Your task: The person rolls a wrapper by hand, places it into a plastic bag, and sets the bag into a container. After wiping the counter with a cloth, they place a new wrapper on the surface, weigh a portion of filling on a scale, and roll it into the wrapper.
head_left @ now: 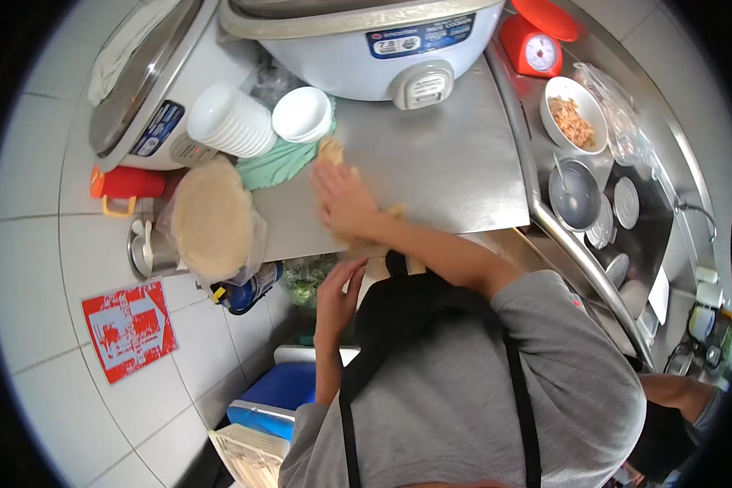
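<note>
To the left of both hands we see a stack of wraps [211,215] in its clear bag, just beside the right hand and closer to it than to the left one. The left hand [337,289] sits at the near edge of the table [455,163] with its fingers loosely curled. We see nothing held in it, and we cannot tell whether its fingertips touch the wrap. Just beyond it the right hand [342,199] lies palm down, fingers spread, pressed flat on a single wrap [331,149]. Its arm comes across from the right. So the wrap lies under the right hand and just ahead of the left, with the right hand plainly the nearer. The wrap's pale edge peeps out past the fingertips and again by the wrist, which suggests it runs along the line of the hand. The palm covers most of it, so its outline and any fold are hidden. Well to the right of the hands, a bowl [573,118] holds food we cannot make out, and another person's arm [675,390] is cut off at the edge.
</note>
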A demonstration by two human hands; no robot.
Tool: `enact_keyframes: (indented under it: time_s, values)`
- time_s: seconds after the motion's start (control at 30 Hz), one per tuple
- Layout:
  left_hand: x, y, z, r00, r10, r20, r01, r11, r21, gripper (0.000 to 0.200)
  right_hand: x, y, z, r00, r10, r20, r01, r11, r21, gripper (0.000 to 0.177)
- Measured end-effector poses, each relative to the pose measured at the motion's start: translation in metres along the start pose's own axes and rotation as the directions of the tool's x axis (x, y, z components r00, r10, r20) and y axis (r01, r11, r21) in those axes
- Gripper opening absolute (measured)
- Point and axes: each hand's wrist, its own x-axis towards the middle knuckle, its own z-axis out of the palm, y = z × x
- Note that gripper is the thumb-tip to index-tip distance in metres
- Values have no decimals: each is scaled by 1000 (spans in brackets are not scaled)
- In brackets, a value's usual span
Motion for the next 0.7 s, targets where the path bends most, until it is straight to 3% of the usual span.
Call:
enact_keyframes:
  time_s: [0.1,0.2,0.37,0.43,0.5,0.57,0.63,0.67,0.7]
  values:
    - [10,-2,-7,998,69,7,-69,998,13,20,-37,8,1,997,-64,-41,69,989,128,62]
    - [13,-18,-10,999,43,-6,-43,998,-51,18,-76,54,-40,964,238,121,-249,964,89,63]
    - [5,-34,-23,1000,5,19,-5,1000,-29,18,-154,139,-85,862,495,-107,-504,816,-282,66]
    - [-2,-47,-27,999,-35,-17,33,996,-81,18,-181,146,-107,858,505,-90,-511,826,-240,71]
    - [-15,-64,-33,994,-85,-67,78,992,-102,17,-209,137,-102,913,394,-103,-404,846,-348,93]
    - [-31,-83,-37,985,-125,-117,114,989,-95,17,-215,112,-80,894,444,-55,-426,806,-412,108]
    - [-40,-88,-43,981,-155,-120,145,986,-88,17,-172,67,-71,837,541,78,-390,691,-609,117]
    - [-42,-90,-46,979,-166,-116,156,984,-85,17,-144,46,-68,831,535,156,-334,702,-629,124]
    - [-40,-90,-49,980,-156,-123,148,986,-71,17,-123,31,-55,858,475,195,-318,789,-525,125]
